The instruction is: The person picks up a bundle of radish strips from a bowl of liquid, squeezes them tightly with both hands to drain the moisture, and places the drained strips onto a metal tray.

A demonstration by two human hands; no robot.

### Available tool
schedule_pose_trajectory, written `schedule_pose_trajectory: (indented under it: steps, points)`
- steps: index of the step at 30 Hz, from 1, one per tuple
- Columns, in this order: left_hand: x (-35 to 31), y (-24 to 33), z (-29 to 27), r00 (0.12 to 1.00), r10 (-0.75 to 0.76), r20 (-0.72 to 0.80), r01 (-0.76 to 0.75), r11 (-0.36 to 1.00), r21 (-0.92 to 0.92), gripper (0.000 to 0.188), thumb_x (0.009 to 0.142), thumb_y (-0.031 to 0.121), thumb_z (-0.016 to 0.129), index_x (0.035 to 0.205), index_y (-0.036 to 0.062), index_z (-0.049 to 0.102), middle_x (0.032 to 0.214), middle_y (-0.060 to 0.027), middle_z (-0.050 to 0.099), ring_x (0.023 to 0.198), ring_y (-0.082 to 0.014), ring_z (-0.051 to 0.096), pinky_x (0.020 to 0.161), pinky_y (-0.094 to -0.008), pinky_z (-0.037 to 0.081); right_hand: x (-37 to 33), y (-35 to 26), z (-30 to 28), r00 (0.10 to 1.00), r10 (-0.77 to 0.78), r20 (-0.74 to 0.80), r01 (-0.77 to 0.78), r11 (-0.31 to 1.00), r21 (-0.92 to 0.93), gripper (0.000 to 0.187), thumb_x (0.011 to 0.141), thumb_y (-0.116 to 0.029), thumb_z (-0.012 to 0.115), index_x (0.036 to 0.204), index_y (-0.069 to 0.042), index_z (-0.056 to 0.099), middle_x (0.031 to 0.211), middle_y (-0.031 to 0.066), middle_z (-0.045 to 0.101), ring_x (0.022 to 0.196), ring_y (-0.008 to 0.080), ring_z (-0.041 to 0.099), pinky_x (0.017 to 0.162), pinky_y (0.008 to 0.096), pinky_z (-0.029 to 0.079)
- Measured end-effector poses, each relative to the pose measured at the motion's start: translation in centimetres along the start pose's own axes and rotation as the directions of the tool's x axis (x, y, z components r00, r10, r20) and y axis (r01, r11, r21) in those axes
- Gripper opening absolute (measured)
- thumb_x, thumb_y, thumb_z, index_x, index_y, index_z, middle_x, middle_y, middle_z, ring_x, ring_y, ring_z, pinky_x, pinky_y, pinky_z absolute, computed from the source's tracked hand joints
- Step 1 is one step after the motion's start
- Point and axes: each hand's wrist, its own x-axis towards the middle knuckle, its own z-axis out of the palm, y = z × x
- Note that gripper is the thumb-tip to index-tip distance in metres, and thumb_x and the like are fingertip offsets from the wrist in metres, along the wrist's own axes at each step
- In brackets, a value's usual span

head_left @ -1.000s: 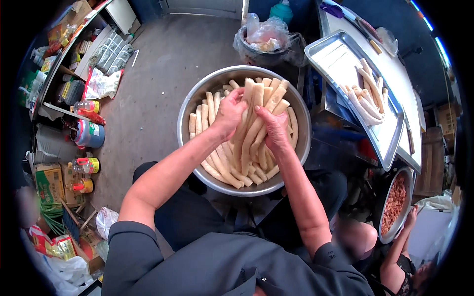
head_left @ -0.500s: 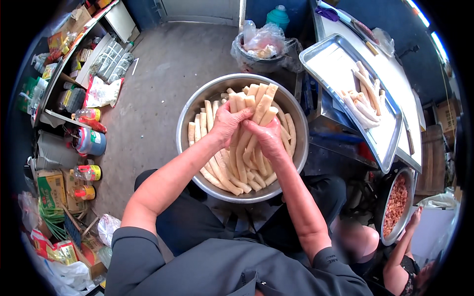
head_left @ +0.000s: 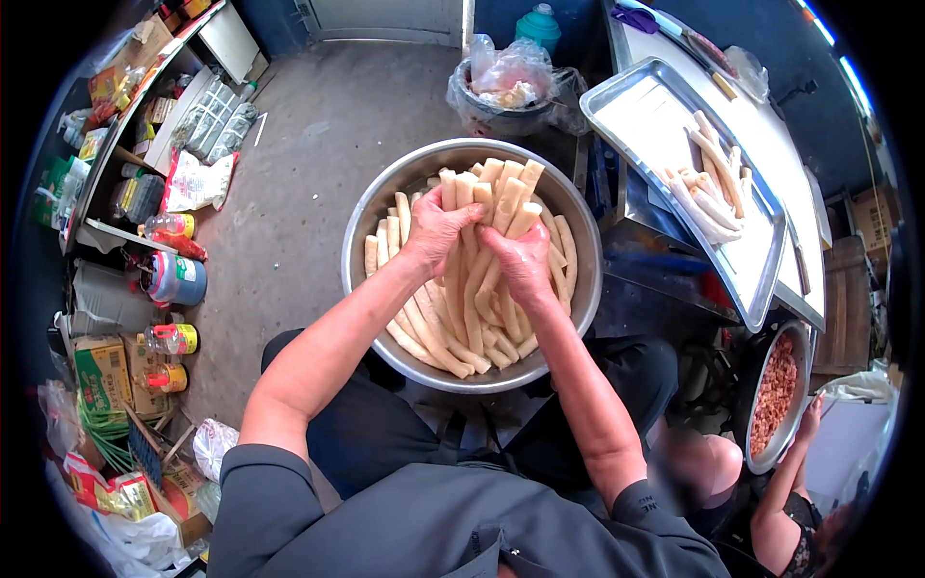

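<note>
Left hand (head_left: 438, 231): fingers wrapped round left side of pale sticks (head_left: 509, 197), bunched within metal basin (head_left: 589, 265). Right hand (head_left: 520, 262): fingers grasping bunch's right side. Judgement: squeeze lightly, evenly from both sides; avoid bending or slippage.

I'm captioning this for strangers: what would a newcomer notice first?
First comes the central metal basin, packed with pale sticks, where left hand and right hand clasp a bunch. Then, at right, the metal tray bearing similar sticks, and lower down the bowl of reddish chopped food.
</note>
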Motion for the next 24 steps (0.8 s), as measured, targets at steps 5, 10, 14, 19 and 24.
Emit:
schedule_pose_trajectory:
  steps: [5, 10, 14, 19, 24]
  points:
    - [-0.1, -0.1, -0.4, 0.999, -0.040, -0.029, 0.039, 0.998, -0.051, 0.034, 0.081, 0.002, 0.076, 0.112, 0.0029, 0.062, 0.104, -0.0073, 0.067, 0.092, -0.0163, 0.065, 0.084, -0.0307, 0.055, -0.2, -0.7, 0.2, 0.998, 0.053, -0.044, -0.051, 0.997, 0.050, 0.038, 0.079, -0.002, 0.072, 0.115, 0.001, 0.061, 0.106, 0.0099, 0.069, 0.094, 0.0168, 0.067, 0.084, 0.0293, 0.053]
    - [-0.6, 0.3, 0.1, 0.988, -0.151, 0.027, 0.147, 0.983, 0.114, 0.039, 0.079, 0.006, 0.080, 0.114, 0.0035, 0.062, 0.106, -0.0081, 0.068, 0.096, -0.0172, 0.065, 0.085, -0.0325, 0.056, 0.0, -1.0, -0.3, 0.994, 0.042, -0.099, -0.034, 0.996, 0.082, 0.038, 0.081, -0.002, 0.072, 0.116, 0.002, 0.059, 0.108, 0.0108, 0.068, 0.095, 0.0175, 0.067, 0.085, 0.0303, 0.054]
    - [-0.6, 0.7, 0.9, 0.976, -0.216, 0.041, 0.215, 0.976, 0.029, 0.041, 0.078, 0.010, 0.081, 0.115, 0.0041, 0.062, 0.105, -0.0080, 0.068, 0.096, -0.0176, 0.066, 0.086, -0.0331, 0.055, -0.3, -1.2, -0.2, 0.997, -0.003, -0.072, 0.004, 1.000, 0.008, 0.040, 0.081, -0.004, 0.073, 0.118, 0.001, 0.058, 0.108, 0.0100, 0.067, 0.096, 0.0171, 0.066, 0.086, 0.0297, 0.053]
    - [-0.1, -0.3, 0.0, 0.993, -0.119, -0.008, 0.119, 0.992, 0.046, 0.030, 0.081, 0.005, 0.077, 0.109, 0.0045, 0.066, 0.103, -0.0068, 0.069, 0.095, -0.0169, 0.066, 0.085, -0.0321, 0.055, -0.1, -0.8, 0.0, 0.999, 0.017, 0.036, -0.016, 1.000, -0.025, 0.039, 0.080, -0.003, 0.071, 0.117, -0.001, 0.059, 0.108, 0.0077, 0.066, 0.100, 0.0163, 0.064, 0.088, 0.0310, 0.052]
    - [0.2, 0.3, -0.4, 1.000, -0.006, -0.027, 0.004, 0.999, -0.045, 0.023, 0.083, 0.003, 0.073, 0.104, 0.0040, 0.067, 0.100, -0.0053, 0.070, 0.094, -0.0156, 0.065, 0.086, -0.0302, 0.053, 0.0, -0.8, -0.1, 0.996, 0.066, 0.065, -0.069, 0.996, 0.051, 0.040, 0.081, -0.004, 0.070, 0.119, 0.000, 0.059, 0.109, 0.0090, 0.066, 0.099, 0.0170, 0.064, 0.089, 0.0317, 0.052]
